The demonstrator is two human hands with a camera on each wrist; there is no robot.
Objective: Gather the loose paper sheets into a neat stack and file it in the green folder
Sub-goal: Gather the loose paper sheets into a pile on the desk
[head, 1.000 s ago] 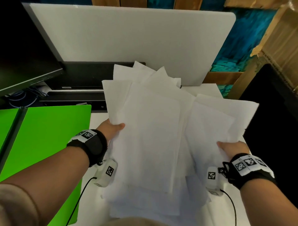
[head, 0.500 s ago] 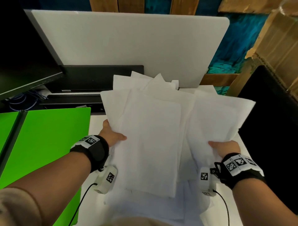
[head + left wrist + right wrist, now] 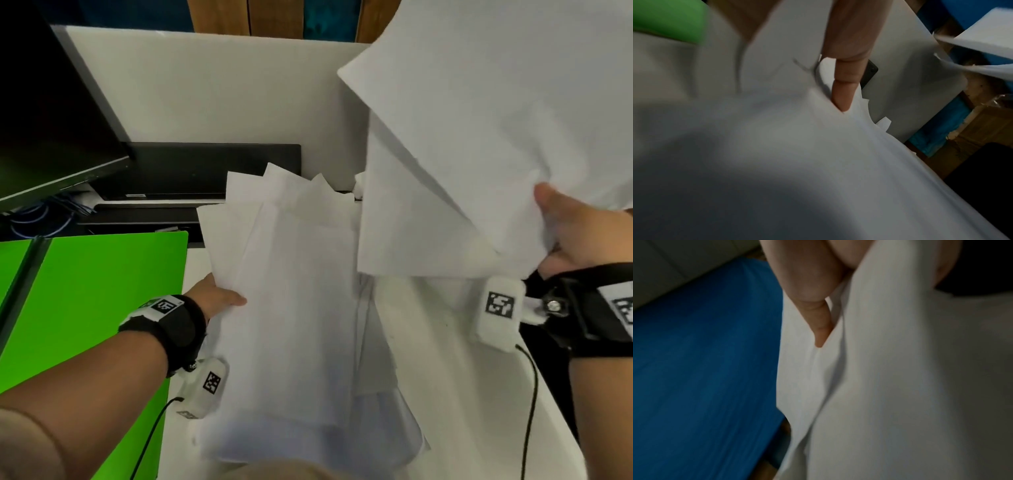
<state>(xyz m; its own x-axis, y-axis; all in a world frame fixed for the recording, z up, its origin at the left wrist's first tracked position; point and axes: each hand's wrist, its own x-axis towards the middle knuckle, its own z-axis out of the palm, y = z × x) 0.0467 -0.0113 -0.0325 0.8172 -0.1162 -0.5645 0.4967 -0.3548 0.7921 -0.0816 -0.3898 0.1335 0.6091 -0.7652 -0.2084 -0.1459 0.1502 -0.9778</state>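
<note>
My left hand (image 3: pixel 219 298) grips the left edge of an uneven stack of white paper sheets (image 3: pixel 294 308), thumb on top and fingers underneath. In the left wrist view one finger (image 3: pixel 846 78) lies under those sheets (image 3: pixel 797 162). Raised high at the right, my right hand (image 3: pixel 575 236) pinches a separate bunch of sheets (image 3: pixel 479 137) by its lower corner. The right wrist view shows a finger (image 3: pixel 818 318) pressed along that paper (image 3: pixel 900 386). The green folder (image 3: pixel 85 301) lies open and flat on the left of the white table.
A dark monitor (image 3: pixel 51 102) stands at the back left with a black device (image 3: pixel 205 171) behind the papers. A white board (image 3: pixel 222 85) leans upright along the back. A black surface (image 3: pixel 603 411) borders the bare white table (image 3: pixel 462 394) on the right.
The pile has split: my right hand has lifted its bunch of sheets up and to the right, away from the sheets that my left hand still holds low over the table.
</note>
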